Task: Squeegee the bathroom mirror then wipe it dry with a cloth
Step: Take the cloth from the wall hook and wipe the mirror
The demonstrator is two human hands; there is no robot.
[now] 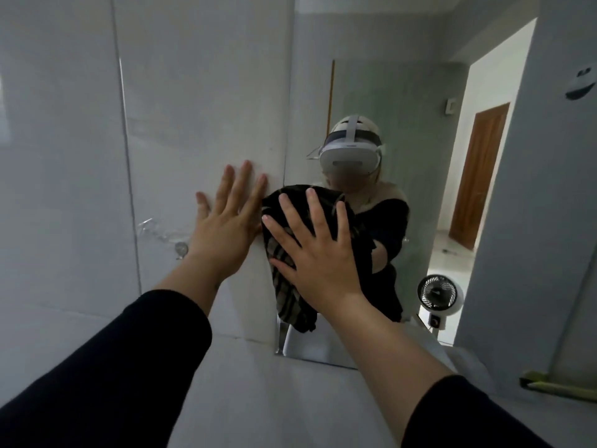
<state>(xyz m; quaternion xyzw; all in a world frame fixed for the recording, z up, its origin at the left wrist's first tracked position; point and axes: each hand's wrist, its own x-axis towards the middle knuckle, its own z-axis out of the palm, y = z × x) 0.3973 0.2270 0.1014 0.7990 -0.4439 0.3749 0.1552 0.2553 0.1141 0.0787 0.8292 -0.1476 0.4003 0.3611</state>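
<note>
The frameless bathroom mirror point(403, 76) hangs on the tiled wall, filling the right centre of the head view. A dark striped cloth point(286, 286) is pressed flat against the mirror's lower left part, near its left edge. My right hand point(315, 250) lies spread on the cloth, fingers apart, holding it to the glass. My left hand point(227, 215) rests flat and open on the white wall tile just left of the mirror's edge, touching nothing else. A yellow-green object point(559, 384), possibly the squeegee, lies at the lower right.
White wall tiles point(80, 156) cover the left half. A clear wall bracket with a metal knob point(181, 248) sticks out left of my left forearm. The mirror reflects a person with a headset, a small fan point(440, 294) and a wooden door point(478, 176).
</note>
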